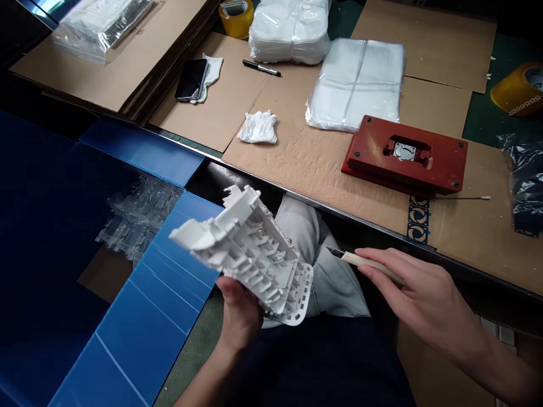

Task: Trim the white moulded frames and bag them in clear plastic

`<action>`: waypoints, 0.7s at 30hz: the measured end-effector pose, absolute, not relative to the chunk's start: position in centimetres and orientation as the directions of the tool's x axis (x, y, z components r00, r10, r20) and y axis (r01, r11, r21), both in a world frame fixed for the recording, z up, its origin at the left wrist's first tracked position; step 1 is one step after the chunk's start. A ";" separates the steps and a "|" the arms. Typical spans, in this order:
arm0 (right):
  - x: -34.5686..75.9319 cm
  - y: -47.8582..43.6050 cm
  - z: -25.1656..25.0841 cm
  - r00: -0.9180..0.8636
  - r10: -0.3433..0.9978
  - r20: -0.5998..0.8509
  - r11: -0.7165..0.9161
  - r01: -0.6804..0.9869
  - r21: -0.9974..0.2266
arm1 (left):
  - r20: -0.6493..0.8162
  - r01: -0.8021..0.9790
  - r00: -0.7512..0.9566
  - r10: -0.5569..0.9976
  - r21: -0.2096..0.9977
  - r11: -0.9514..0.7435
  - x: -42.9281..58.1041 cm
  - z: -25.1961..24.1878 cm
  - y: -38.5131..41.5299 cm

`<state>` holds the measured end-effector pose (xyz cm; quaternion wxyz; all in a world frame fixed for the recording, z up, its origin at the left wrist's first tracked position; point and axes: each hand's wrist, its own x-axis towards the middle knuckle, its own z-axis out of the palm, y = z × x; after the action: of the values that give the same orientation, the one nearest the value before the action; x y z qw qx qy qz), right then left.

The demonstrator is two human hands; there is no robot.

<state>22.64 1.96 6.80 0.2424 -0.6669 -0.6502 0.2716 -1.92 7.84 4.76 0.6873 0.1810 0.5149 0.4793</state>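
Note:
A white molded plastic part (pixel 254 254) with many ribs and a slotted rounded end is tilted above my lap. Its lower edge is gripped by my left hand (pixel 241 311); the fingers behind it are hidden. My right hand (pixel 418 288) is closed around a craft knife (pixel 369 264) with a pale handle. The dark blade points left toward the slotted end of the part, with a gap between them.
On the cardboard-covered bench lie a red fixture block (pixel 407 155), wrapped white bundles (pixel 356 82), a crumpled tissue (pixel 258 127), a marker (pixel 262 68) and a phone (pixel 192 80). To the left, a blue bin (pixel 169 271) holds clear plastic-wrapped pieces (pixel 139 217). Tape (pixel 520 90) stands far right.

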 end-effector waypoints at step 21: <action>18.4 1.1 4.0 0.200 0.906 -0.373 -0.365 -0.076 -0.928 | -0.596 -0.619 0.140 0.791 0.571 0.540 -0.3 5.8 9.6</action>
<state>18.42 1.08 3.96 0.4558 -0.6265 -0.3311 0.5386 -0.28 9.65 5.77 0.7491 0.0940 0.4568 0.4704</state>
